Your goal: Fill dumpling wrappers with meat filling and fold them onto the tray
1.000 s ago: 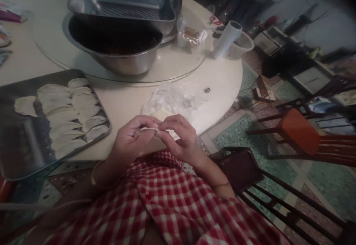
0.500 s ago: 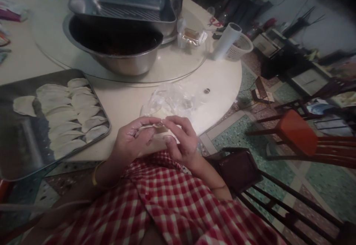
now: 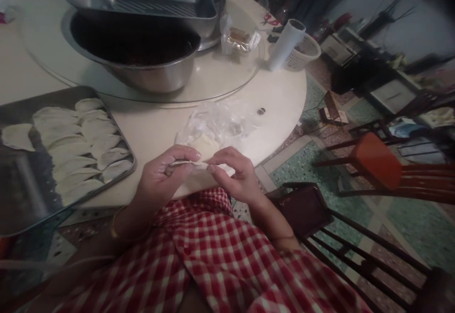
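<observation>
Between my two hands is a folded dumpling (image 3: 197,165), seen edge-on, its rim a thin pale line. My left hand (image 3: 161,173) is closed round its left part, thumb and fingers pressed on the dough. With thumb and forefinger my right hand (image 3: 232,173) pinches the right end of the rim. Just beyond them a round dumpling wrapper (image 3: 205,146) lies at a crumpled clear plastic bag (image 3: 227,121). On the left, a metal tray (image 3: 117,116) holds rows of folded dumplings (image 3: 67,149), with one set apart near its left side.
A steel bowl (image 3: 152,78) with dark contents stands on the glass turntable (image 3: 220,87), a grey ridged pan (image 3: 159,7) above it. Farther right are a plastic roll (image 3: 287,42) and a white basket (image 3: 305,52). Chairs, one a dark chair (image 3: 302,208), stand right of the table.
My right thumb has closed against the forefinger on the dumpling's rim, where it was apart before. The hands have come lower, showing the wrapper behind. The whole view has shifted slightly.
</observation>
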`<move>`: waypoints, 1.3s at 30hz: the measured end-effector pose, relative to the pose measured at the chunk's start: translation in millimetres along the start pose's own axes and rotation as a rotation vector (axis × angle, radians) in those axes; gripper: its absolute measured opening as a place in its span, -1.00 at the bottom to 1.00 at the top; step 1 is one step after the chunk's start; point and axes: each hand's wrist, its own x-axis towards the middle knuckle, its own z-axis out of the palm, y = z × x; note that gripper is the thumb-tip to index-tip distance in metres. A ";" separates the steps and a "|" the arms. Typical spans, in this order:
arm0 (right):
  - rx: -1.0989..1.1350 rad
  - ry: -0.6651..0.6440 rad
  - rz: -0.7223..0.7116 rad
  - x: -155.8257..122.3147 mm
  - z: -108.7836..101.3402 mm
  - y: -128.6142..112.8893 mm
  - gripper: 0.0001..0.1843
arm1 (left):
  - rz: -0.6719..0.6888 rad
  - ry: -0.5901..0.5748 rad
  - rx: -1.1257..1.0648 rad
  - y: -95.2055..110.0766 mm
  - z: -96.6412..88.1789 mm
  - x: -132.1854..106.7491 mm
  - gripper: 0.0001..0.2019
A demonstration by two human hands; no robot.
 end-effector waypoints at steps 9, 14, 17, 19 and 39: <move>-0.123 -0.088 -0.025 3.5 -4.7 -3.0 -0.90 | 0.056 -0.030 0.157 8.5 0.0 5.3 -0.90; -0.182 -0.056 -0.043 3.6 -3.2 -4.4 -0.89 | 0.080 -0.062 0.169 8.7 2.0 6.2 -0.92; -0.192 -0.023 -0.014 3.6 -1.0 -3.4 -0.89 | 0.105 -0.103 0.129 7.1 2.8 6.1 -0.93; -0.177 -0.022 0.020 4.0 0.3 -3.8 -0.88 | 0.106 -0.119 0.130 6.0 3.1 5.9 -0.93; -0.076 -0.040 0.000 1.0 5.8 -10.6 -0.86 | -0.052 0.002 0.127 11.7 9.9 6.3 -0.92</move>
